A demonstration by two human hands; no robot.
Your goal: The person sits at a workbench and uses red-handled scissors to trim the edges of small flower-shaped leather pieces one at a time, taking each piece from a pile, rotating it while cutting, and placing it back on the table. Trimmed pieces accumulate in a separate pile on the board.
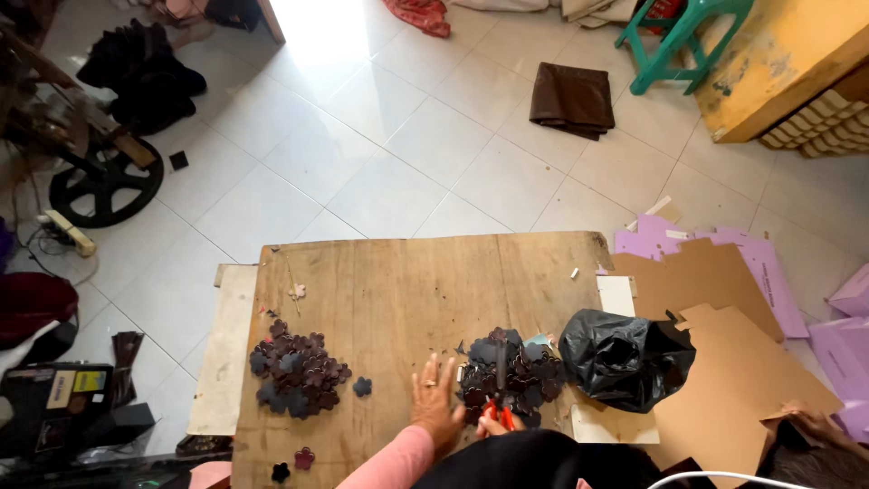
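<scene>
Black bag (625, 358) right of flower cutouts (511, 371); purple cartons (765, 272) beyond.

bright daylight | glare on floor tiles (317, 36) at top | sharp focus | wide-angle edge bending

Rough wood, glossy plastic, dull leather

Worn, scratched wooden board (398, 290); matt leathery flower cut-outs (297, 371) at nine o'clock; shiny crinkled black plastic bag (625, 358) at three o'clock; glossy white floor tiles (389, 136) at twelve.
</scene>
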